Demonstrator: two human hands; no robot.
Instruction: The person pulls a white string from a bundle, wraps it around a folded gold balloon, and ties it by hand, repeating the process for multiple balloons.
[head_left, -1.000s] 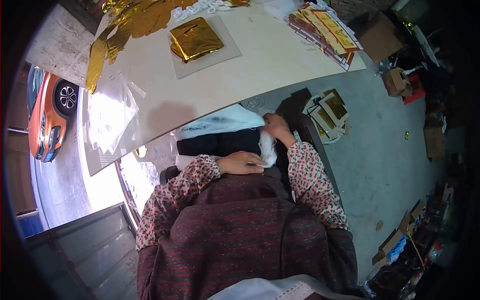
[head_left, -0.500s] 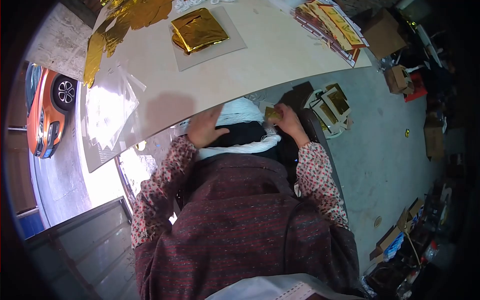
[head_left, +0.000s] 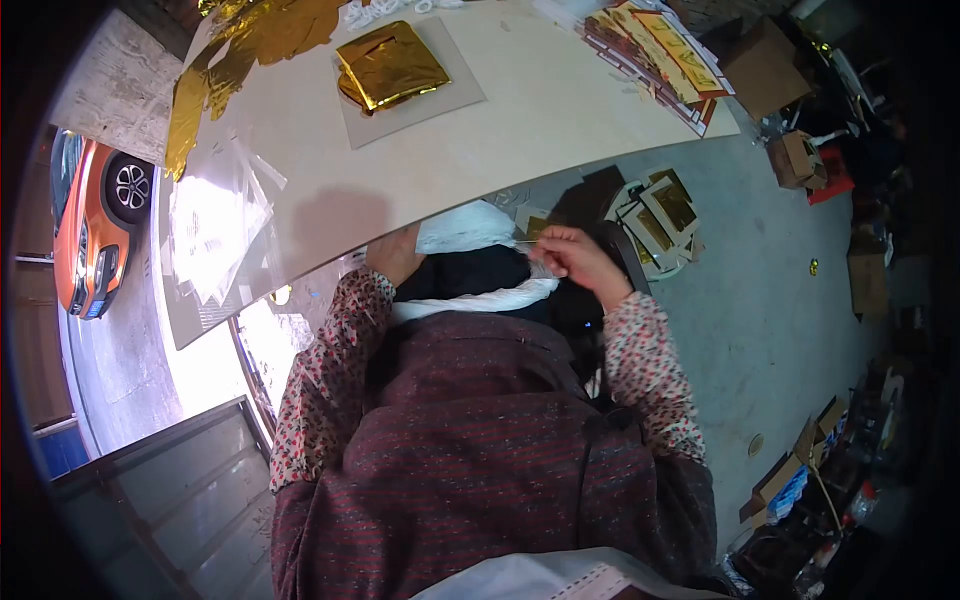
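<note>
A hank of white thread (head_left: 465, 228) lies over my lap on dark cloth (head_left: 470, 272), its near strand (head_left: 480, 302) running along my waist. My right hand (head_left: 572, 258) is closed in a pinch at the hank's right end, with a thin white strand between the fingertips. My left hand (head_left: 395, 255) rests at the hank's left end, partly under the table edge, its fingers hidden.
On the table (head_left: 520, 110) are a gold foil packet (head_left: 395, 65), clear plastic bags (head_left: 220, 225), gold foil sheets (head_left: 240, 60) and printed cards (head_left: 665, 60). A stool with framed gold pieces (head_left: 655, 222) stands at the right. Cardboard boxes (head_left: 765, 65) lie farther right.
My left hand has moved from my waist to the hank's left end and slightly under the table edge. My right hand has drawn a little rightward, now pinching a strand. The thread loop has spread out.
</note>
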